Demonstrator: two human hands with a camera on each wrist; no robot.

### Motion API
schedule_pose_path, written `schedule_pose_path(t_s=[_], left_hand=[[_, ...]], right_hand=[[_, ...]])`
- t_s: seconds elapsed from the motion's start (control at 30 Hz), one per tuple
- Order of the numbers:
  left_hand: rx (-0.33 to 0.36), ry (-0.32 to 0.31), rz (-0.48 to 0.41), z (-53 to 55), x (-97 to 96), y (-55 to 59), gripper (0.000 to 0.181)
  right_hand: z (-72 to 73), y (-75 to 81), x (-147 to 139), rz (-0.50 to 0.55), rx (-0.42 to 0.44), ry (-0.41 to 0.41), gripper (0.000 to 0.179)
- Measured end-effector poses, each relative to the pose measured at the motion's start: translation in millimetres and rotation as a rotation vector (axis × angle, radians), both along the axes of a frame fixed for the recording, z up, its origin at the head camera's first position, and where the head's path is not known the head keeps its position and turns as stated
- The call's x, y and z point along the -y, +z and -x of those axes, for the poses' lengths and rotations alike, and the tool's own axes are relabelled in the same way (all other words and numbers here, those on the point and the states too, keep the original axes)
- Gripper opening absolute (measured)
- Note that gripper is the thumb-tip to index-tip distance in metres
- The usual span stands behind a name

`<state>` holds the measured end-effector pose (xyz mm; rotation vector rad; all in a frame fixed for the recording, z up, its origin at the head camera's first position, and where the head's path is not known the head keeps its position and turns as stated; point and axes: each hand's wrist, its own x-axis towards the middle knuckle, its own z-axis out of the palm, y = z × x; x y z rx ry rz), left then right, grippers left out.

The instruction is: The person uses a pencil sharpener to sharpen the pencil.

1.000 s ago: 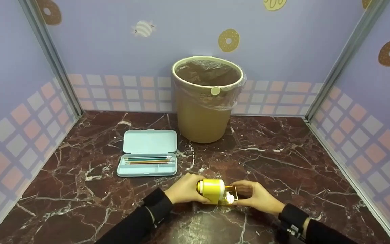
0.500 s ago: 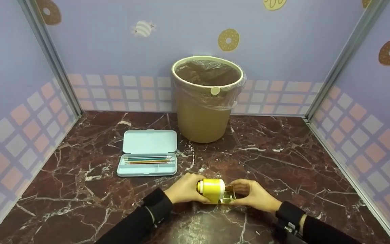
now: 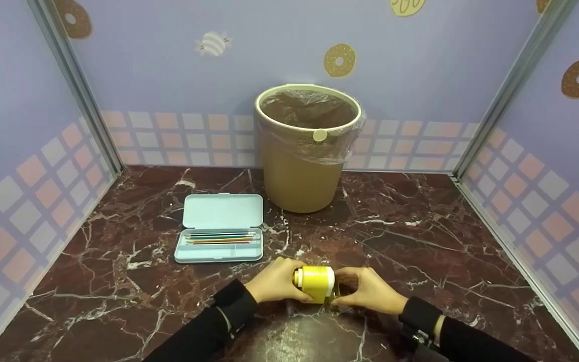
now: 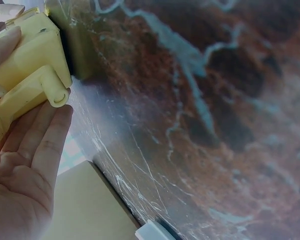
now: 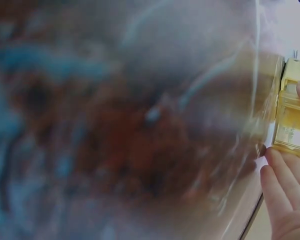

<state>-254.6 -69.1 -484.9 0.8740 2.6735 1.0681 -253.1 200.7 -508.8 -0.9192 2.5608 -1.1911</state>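
Observation:
A yellow hand-crank pencil sharpener (image 3: 316, 282) sits on the dark marbled table near the front. My left hand (image 3: 275, 282) grips it from the left, thumb on the near side and fingers on the far side. In the left wrist view its crank handle (image 4: 32, 95) faces my palm. At the other end my right hand (image 3: 370, 292) pinches the clear yellowish shavings drawer (image 5: 293, 122) between thumb and fingers. The drawer lies close against the sharpener's body, and the fingers mostly hide it in the head view.
Left of centre lies an open light-blue pencil case (image 3: 223, 211) with several pencils (image 3: 221, 238) in it. Behind, against the patterned wall, stands a tan trash bin (image 3: 302, 176) with a clear liner. Small bits dot the table (image 3: 420, 251) in front of the bin.
My right hand has moved left, pushing the drawer into the sharpener's body; more of the drawer showed before. My left hand keeps its grip in the same place.

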Motion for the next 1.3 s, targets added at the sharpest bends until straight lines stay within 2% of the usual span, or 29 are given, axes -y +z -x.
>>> schedule_pose_path(t_s=[0.43,0.73,1.0,1.1,1.3], left_hand=[[0.005,-0.002,0.001,-0.2,-0.1,0.4,0.048],[0.008,0.004,-0.003,-0.9,0.5,0.5,0.046],[0.008,-0.003,-0.014,-1.9,-0.3,-1.0,0.046],[0.009,-0.007,-0.013,-1.7,-0.5,-1.2,0.047],[0.0,-0.018,-0.003,1.5,-0.3,0.4,0.049]], right_hand=[[1.1,-0.5,10.2,0.066,0.092,-0.012,0.055],[3.4,-0.4,19.1,0.066,0.082,-0.009,0.054],[0.9,-1.6,22.0,0.039,0.019,-0.036,0.053],[0.0,-2.6,21.9,0.027,0.019,-0.048,0.053],[-1.6,-2.7,22.6,0.074,0.038,-0.052,0.052]])
